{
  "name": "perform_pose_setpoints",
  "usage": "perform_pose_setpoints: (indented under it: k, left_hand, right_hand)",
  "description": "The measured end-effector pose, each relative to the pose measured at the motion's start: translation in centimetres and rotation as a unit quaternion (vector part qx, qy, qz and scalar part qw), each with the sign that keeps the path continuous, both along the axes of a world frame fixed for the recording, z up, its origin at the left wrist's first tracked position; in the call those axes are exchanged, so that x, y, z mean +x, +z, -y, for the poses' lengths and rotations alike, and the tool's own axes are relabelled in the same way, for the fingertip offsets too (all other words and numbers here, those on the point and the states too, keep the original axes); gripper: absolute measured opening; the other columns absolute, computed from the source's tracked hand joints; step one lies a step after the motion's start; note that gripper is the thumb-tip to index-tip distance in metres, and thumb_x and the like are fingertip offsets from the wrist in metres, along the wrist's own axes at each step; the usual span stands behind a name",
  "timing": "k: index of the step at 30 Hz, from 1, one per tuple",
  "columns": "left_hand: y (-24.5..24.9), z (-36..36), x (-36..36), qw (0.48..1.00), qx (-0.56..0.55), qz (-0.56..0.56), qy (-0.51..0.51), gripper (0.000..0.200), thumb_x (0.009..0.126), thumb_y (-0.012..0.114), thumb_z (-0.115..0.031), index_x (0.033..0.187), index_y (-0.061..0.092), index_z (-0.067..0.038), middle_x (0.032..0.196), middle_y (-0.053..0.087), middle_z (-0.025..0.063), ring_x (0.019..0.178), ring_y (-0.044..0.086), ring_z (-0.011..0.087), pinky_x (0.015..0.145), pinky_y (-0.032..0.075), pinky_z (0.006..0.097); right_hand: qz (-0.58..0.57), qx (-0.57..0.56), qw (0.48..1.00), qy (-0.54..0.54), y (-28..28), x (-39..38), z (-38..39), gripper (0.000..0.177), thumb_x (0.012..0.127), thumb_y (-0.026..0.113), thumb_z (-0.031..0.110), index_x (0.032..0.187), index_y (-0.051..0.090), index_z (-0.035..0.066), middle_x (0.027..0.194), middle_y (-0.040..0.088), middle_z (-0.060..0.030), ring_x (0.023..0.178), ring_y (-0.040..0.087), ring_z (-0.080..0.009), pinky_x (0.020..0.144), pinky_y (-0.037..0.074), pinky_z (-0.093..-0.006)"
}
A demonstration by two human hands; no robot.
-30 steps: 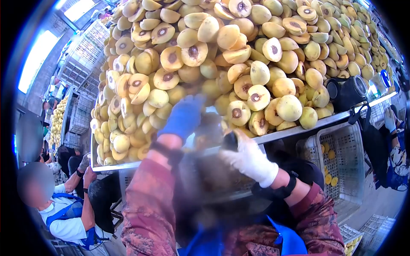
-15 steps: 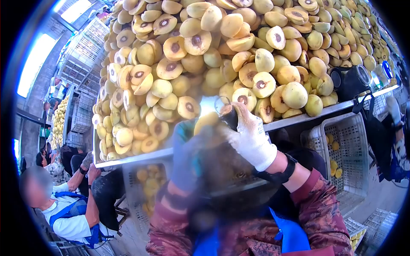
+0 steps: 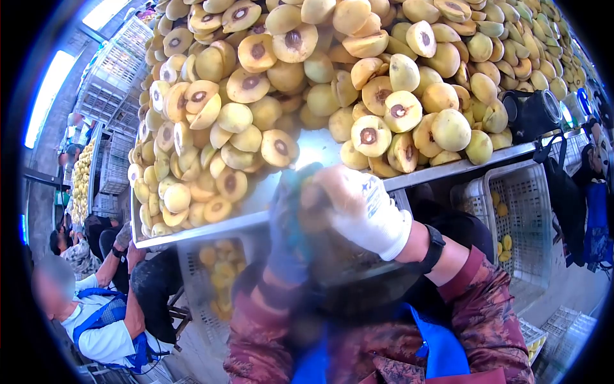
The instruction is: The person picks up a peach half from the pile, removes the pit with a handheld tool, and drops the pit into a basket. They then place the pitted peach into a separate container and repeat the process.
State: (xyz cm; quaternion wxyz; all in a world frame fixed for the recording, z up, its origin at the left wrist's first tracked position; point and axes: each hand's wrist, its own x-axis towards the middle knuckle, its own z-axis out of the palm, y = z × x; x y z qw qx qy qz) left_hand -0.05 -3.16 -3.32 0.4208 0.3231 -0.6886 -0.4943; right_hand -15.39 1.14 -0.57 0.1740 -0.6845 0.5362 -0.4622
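A large heap of halved yellow fruit (image 3: 246, 118), many with brown pits or hollows showing, covers the metal table (image 3: 256, 219). At the table's near edge my two hands are together. My left hand (image 3: 288, 217), in a bluish glove, is blurred, and its fingers are hard to make out. Beside it, my right hand (image 3: 368, 208) wears a white glove, its bare fingertips curled round something I cannot make out. Blur and the fingers hide what lies between the hands.
Below the table edge stand a crate (image 3: 214, 281) with fruit at left and a grey crate (image 3: 521, 224) with a few pieces at right. A seated co-worker (image 3: 105, 320) is at the left. A black container (image 3: 531, 115) sits at the table's right.
My right hand has closed in beside my left, and the dark object seen between them is now hidden. The view has shifted slightly, moving the heap a little in the picture.
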Motion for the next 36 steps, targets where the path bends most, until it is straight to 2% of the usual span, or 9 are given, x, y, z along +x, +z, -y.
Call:
perform_pose_setpoints:
  k: [2, 3, 5, 7, 15, 20, 26, 29, 36]
  left_hand:
    - [0.1, 0.0, -0.2, 0.979, 0.162, -0.121, 0.005, 0.041, 0.099, 0.047, -0.029, 0.130, 0.049, -0.001, 0.118, 0.059, 0.0104, 0.103, 0.059, 0.0229, 0.092, 0.050, 0.0349]
    - [1.1, 0.0, -0.4, 0.952, 0.252, -0.172, 0.041, 0.041, 0.101, 0.044, -0.029, 0.128, 0.049, 0.001, 0.117, 0.059, 0.0111, 0.104, 0.059, 0.0214, 0.091, 0.050, 0.0337]
    - [3.5, 0.8, -1.4, 0.891, 0.353, -0.268, 0.096, 0.054, 0.103, 0.034, -0.044, 0.123, 0.053, 0.003, 0.112, 0.062, 0.0128, 0.099, 0.061, 0.0214, 0.087, 0.053, 0.0359]
    - [2.9, 1.0, -0.7, 0.912, 0.282, -0.296, 0.039, 0.061, 0.102, 0.035, -0.049, 0.127, 0.051, 0.004, 0.112, 0.061, 0.0142, 0.099, 0.061, 0.0243, 0.086, 0.053, 0.0389]
    - [2.9, 0.4, -0.9, 0.931, 0.246, -0.270, 0.001, 0.061, 0.102, 0.036, -0.047, 0.129, 0.047, 0.006, 0.108, 0.061, 0.0123, 0.097, 0.059, 0.0201, 0.089, 0.049, 0.0330]
    - [2.6, 0.2, -0.2, 0.984, 0.111, -0.137, 0.012, 0.065, 0.101, 0.033, -0.052, 0.128, 0.048, 0.006, 0.115, 0.060, 0.0155, 0.102, 0.060, 0.0259, 0.095, 0.047, 0.0404]
    - [1.3, 0.0, 0.6, 0.997, -0.021, -0.039, 0.064, 0.067, 0.101, 0.031, -0.053, 0.128, 0.049, 0.005, 0.118, 0.060, 0.0171, 0.102, 0.061, 0.0276, 0.094, 0.048, 0.0418]
    - [1.5, -0.4, 0.8, 0.989, -0.096, 0.057, 0.100, 0.063, 0.102, 0.032, -0.050, 0.127, 0.049, 0.005, 0.119, 0.059, 0.0177, 0.101, 0.061, 0.0273, 0.093, 0.049, 0.0405]
    - [2.5, -1.3, 0.8, 0.945, -0.200, 0.210, 0.149, 0.056, 0.100, 0.038, -0.044, 0.121, 0.050, 0.007, 0.115, 0.061, 0.0196, 0.098, 0.064, 0.0285, 0.090, 0.051, 0.0401]
  right_hand:
    - [-0.037, -0.028, 0.997, 0.059, -0.1, -0.2, -0.1, 0.041, 0.069, 0.062, -0.005, 0.107, 0.055, 0.005, 0.092, 0.064, -0.0157, 0.085, 0.063, -0.0381, 0.074, 0.052, -0.0394]
    - [0.009, -0.037, 0.998, 0.051, -0.4, 0.3, -0.4, 0.032, 0.083, 0.062, 0.009, 0.112, 0.050, 0.004, 0.082, 0.062, -0.0190, 0.078, 0.062, -0.0406, 0.067, 0.050, -0.0464]
    - [0.066, 0.115, 0.991, 0.029, 0.9, 0.3, -1.5, 0.039, 0.085, 0.063, 0.014, 0.118, 0.048, 0.001, 0.091, 0.063, -0.0220, 0.086, 0.062, -0.0428, 0.075, 0.050, -0.0459]
    - [0.128, 0.209, 0.969, 0.040, 0.8, 0.1, -1.5, 0.054, 0.087, 0.065, 0.023, 0.127, 0.043, -0.006, 0.109, 0.062, -0.0277, 0.102, 0.060, -0.0439, 0.090, 0.048, -0.0442]
    - [0.066, 0.225, 0.970, 0.064, -1.5, 1.4, -1.7, 0.044, 0.084, 0.067, 0.017, 0.119, 0.046, -0.001, 0.095, 0.059, -0.0223, 0.086, 0.061, -0.0372, 0.074, 0.048, -0.0425]
    - [0.098, 0.130, 0.986, 0.043, -2.8, 2.2, -1.8, 0.037, 0.084, 0.065, 0.018, 0.106, 0.045, -0.004, 0.079, 0.060, -0.0268, 0.078, 0.061, -0.0440, 0.066, 0.048, -0.0492]
    - [0.133, 0.220, 0.964, 0.064, -1.3, 2.6, -2.2, 0.036, 0.083, 0.064, 0.012, 0.108, 0.043, -0.004, 0.078, 0.060, -0.0262, 0.076, 0.061, -0.0438, 0.064, 0.047, -0.0490]
    - [0.077, 0.078, 0.991, 0.072, -4.1, 3.5, -2.3, 0.037, 0.083, 0.064, 0.013, 0.108, 0.043, -0.004, 0.078, 0.060, -0.0266, 0.075, 0.061, -0.0448, 0.063, 0.048, -0.0490]
    - [0.059, 0.168, 0.976, 0.126, -4.4, 3.7, -3.0, 0.035, 0.083, 0.060, 0.010, 0.113, 0.050, -0.005, 0.095, 0.057, -0.0245, 0.076, 0.061, -0.0371, 0.067, 0.051, -0.0399]
